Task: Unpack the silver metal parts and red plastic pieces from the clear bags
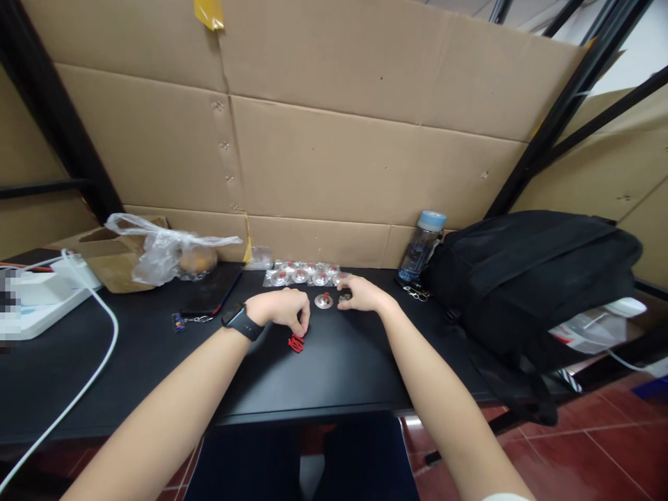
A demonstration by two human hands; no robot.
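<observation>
My left hand, with a black watch on its wrist, rests on the black table with fingers curled down onto a small pile of red pieces. My right hand lies a little to the right, fingers bent over a small silver part. Between the hands stands a silver disc with a red centre. Behind them lies a row of clear packets of the same silver and red discs.
A black backpack fills the right side, with a blue-capped water bottle beside it. A phone, keys, a plastic bag with food and a white cable lie left. Cardboard walls stand behind.
</observation>
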